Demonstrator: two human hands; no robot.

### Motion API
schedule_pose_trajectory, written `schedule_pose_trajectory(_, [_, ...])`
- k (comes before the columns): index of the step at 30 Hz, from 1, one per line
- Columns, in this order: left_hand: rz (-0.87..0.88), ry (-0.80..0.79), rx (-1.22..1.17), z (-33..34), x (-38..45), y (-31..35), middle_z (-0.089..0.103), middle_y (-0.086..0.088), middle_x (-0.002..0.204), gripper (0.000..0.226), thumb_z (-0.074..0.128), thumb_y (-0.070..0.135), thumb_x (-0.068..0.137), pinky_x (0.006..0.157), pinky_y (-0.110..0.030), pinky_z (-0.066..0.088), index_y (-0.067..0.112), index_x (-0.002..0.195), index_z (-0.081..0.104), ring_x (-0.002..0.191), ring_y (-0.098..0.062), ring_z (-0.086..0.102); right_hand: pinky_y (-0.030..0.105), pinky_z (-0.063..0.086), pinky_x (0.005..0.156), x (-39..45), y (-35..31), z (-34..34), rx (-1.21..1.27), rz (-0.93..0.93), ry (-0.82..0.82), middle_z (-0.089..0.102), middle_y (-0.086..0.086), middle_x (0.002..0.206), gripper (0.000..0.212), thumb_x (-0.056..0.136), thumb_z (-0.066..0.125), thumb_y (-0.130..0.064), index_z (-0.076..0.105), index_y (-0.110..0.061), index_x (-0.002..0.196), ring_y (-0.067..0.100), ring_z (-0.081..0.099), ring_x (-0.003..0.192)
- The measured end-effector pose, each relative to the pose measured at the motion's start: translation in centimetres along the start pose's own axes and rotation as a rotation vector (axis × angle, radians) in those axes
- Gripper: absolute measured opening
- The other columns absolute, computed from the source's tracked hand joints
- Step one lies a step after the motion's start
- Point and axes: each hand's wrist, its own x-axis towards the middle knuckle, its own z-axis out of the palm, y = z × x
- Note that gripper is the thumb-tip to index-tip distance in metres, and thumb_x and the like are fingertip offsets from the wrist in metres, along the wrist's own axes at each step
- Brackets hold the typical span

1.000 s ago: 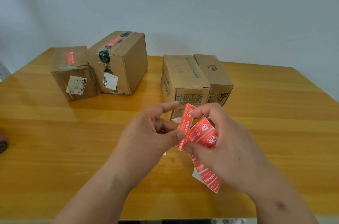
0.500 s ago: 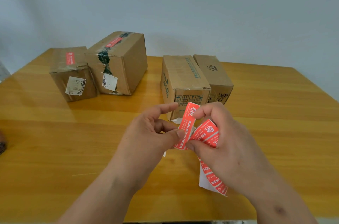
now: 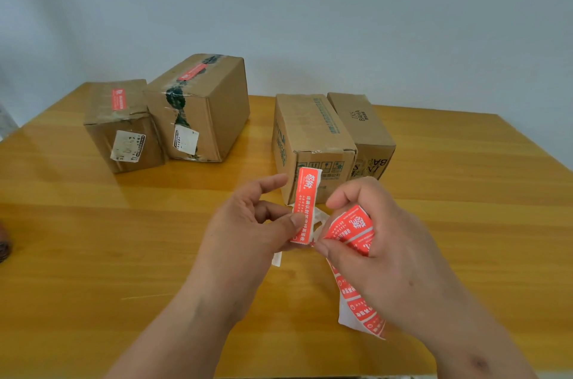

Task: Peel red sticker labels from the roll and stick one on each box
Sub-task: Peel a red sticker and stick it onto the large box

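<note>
I see my left hand in front of me, above the wooden table. Its thumb pinches the lower end of one red sticker, which stands almost upright; the index finger is stretched out above. My right hand grips the strip of labels, folded between thumb and fingers, and the rest of the strip hangs down below the hand. At the back left stand two boxes, the small box and the tall box, touching, each with a red label on top. In the middle, the third box and the fourth box stand side by side; I see no red label on their tops.
</note>
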Motion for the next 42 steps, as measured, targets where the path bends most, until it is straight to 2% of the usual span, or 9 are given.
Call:
schedule_pose_trajectory(8, [-0.023,0.098,-0.039,-0.9,0.8,0.1,0.075,-0.008,0.079,0.05,0.068,0.002,0.081,0.065,-0.03,0.057,0.022,0.126,0.055,0.068,-0.02,0.073,0.019,0.053,0.058,0.2,0.1,-0.6,0.015,0.109,0.02,0.063,-0.014,0.087,0.043,0.076,0.074,-0.041,0.037,-0.053,0.095,0.003,0.062,0.075])
schedule_pose_trajectory(12, [-0.036,0.063,-0.02,-1.2,0.8,0.5,0.075,-0.007,0.078,0.047,0.068,0.003,0.081,0.063,-0.028,0.057,0.021,0.123,0.057,0.067,-0.018,0.072,0.031,0.049,0.091,1.2,0.1,-0.4,-0.148,0.076,0.002,0.051,-0.025,0.092,0.033,0.082,0.066,-0.045,0.037,-0.046,0.096,-0.005,0.047,0.105])
schedule_pose_trajectory(16, [-0.026,0.034,0.032,-1.3,0.6,0.9,0.075,-0.011,0.081,0.042,0.069,0.005,0.081,0.069,-0.033,0.058,0.021,0.118,0.059,0.072,-0.021,0.073,0.043,0.017,0.116,3.3,0.6,0.6,-0.434,-0.048,0.233,0.05,-0.015,0.113,0.045,0.08,0.068,-0.044,0.04,-0.037,0.114,-0.008,0.033,0.112])
schedule_pose_trajectory(20, [-0.023,0.025,0.111,-1.4,0.4,1.3,0.076,-0.009,0.082,0.034,0.069,0.008,0.082,0.075,-0.036,0.058,0.022,0.113,0.062,0.077,-0.023,0.074,0.05,0.022,0.109,4.8,1.2,1.2,-0.505,0.026,0.42,0.039,0.0,0.133,0.06,0.077,0.067,-0.048,0.043,-0.03,0.129,0.023,0.032,0.125])
schedule_pose_trajectory(24, [0.004,0.012,0.209,-1.4,0.3,1.6,0.077,-0.004,0.08,0.027,0.069,0.011,0.083,0.075,-0.035,0.059,0.023,0.107,0.064,0.076,-0.018,0.075,0.033,0.022,0.095,4.1,0.3,1.3,-0.273,-0.001,0.445,0.051,-0.019,0.109,0.021,0.091,0.042,-0.046,0.054,-0.037,0.105,0.01,0.047,0.11])
schedule_pose_trajectory(28, [0.031,-0.043,0.299,-1.4,0.1,1.8,0.076,-0.003,0.077,0.02,0.071,0.016,0.083,0.079,-0.039,0.057,0.023,0.102,0.067,0.074,-0.016,0.074,0.02,0.048,0.085,3.2,-0.4,1.6,0.061,0.091,0.259,0.059,-0.026,0.083,0.004,0.089,0.048,-0.048,0.051,-0.045,0.088,-0.003,0.057,0.088])
schedule_pose_trajectory(33, [0.04,-0.099,0.351,-1.4,0.1,1.5,0.076,0.002,0.08,0.011,0.069,0.021,0.085,0.073,-0.028,0.056,0.024,0.095,0.07,0.077,-0.01,0.072,0.01,0.044,0.054,2.8,-0.4,0.8,0.264,0.185,0.255,0.066,-0.017,0.077,0.017,0.088,0.059,-0.034,0.062,-0.03,0.073,0.002,0.062,0.069])
schedule_pose_trajectory(37, [0.197,0.042,0.385,-1.5,-0.2,1.3,0.07,0.017,0.094,0.031,0.067,0.046,0.07,0.078,-0.022,0.054,0.036,0.099,0.065,0.093,-0.001,0.066,0.007,0.042,0.05,2.5,-0.7,0.9,0.335,0.192,0.232,0.068,-0.018,0.073,0.017,0.088,0.06,-0.033,0.065,-0.026,0.073,-0.002,0.063,0.063])
schedule_pose_trajectory(42, [0.24,-0.036,0.175,-0.8,-0.5,2.0,0.073,0.001,0.084,0.014,0.071,0.028,0.071,0.066,-0.023,0.053,0.029,0.085,0.069,0.079,-0.011,0.069,0.007,0.044,0.058,1.9,-1.4,0.9,0.426,0.148,0.147,0.071,-0.016,0.072,0.013,0.087,0.062,-0.031,0.071,-0.027,0.078,-0.003,0.065,0.069])
